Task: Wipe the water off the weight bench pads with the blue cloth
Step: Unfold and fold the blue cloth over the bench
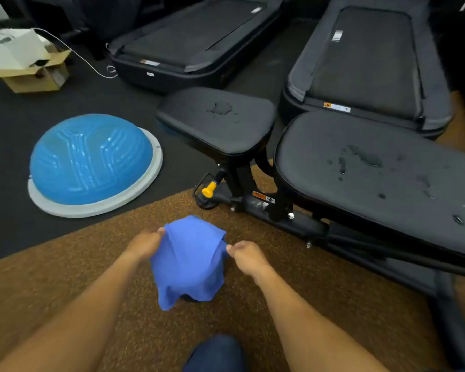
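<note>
- The long back pad (387,178) runs off the right edge.
- The blue cloth (188,261) hides the fingertips of both hands.
- The treadmill labels (336,107) are too small to read.

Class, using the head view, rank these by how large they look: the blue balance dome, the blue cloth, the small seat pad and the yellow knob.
Largest to smallest:
1. blue balance dome
2. small seat pad
3. blue cloth, though it hangs nearer the camera, so unsure
4. yellow knob
</note>
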{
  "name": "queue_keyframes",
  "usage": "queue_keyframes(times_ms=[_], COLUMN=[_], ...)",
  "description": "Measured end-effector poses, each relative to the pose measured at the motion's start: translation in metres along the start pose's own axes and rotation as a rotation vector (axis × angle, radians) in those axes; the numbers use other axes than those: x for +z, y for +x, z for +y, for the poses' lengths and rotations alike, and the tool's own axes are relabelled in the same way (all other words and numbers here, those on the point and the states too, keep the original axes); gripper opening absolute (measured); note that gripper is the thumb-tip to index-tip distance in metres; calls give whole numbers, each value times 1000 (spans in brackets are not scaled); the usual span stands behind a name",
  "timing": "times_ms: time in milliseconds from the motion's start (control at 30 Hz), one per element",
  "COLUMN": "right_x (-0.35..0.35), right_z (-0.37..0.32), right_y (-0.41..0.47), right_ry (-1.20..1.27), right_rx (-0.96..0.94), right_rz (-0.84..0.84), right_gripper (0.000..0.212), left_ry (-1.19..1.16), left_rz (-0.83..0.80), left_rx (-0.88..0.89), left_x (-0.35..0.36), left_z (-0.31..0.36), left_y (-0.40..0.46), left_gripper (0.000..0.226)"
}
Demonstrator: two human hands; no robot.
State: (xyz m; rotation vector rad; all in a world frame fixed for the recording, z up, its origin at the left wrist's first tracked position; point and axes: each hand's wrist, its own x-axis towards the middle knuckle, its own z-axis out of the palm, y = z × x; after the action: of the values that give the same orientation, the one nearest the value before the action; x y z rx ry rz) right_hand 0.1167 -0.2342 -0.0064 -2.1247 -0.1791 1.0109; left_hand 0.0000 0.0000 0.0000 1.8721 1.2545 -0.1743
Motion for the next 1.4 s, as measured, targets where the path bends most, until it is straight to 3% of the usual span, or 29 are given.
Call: queue_keyframes(times_ms=[200, 433, 533, 633, 800, 933, 1000, 1100, 1167, 1333, 1400], right_x=[20, 36, 40, 37, 3, -31, -44, -71, -91, -142, -164], right_z=[-18, -7, 0, 3, -19, -58, -81, -124, -147, -173, -176], right_y=[30, 50, 57, 58, 33, -3, -23, -56, -75, -115, -125], right_ry=[257, 493, 448, 210, 318, 209, 123, 89, 83, 49, -15], right_rx=[220, 392, 344, 196, 53, -199, -296, -463, -546, -566, -540], right_rz=[-38, -72, -24, 101, 162, 37, -55, -85, -59, 29, 64], right_gripper=[50, 31, 21, 40, 25, 26, 22, 10, 7, 2, 11], left_ry=[-257, -254, -139, 66, 189, 729, 612, 289, 201, 134, 105], left_rz=[-276, -277, -183, -105, -140, -262, -299, -731, -910, -959, -972], left_rx=[-341, -346, -261, -75, 130, 400, 628, 882, 868, 973, 1016], left_x=[1, -1, -6, -14, -30, -40, -40, -39, -42, -57, -59], left_z=[-10, 5, 4, 10, 19, 62, 100, 164, 201, 256, 265], left_y=[13, 27, 47, 63, 72, 40, 13, -33, -55, -76, -82], left_gripper=[61, 45, 38, 42, 23, 7, 38, 65, 52, 29, 24])
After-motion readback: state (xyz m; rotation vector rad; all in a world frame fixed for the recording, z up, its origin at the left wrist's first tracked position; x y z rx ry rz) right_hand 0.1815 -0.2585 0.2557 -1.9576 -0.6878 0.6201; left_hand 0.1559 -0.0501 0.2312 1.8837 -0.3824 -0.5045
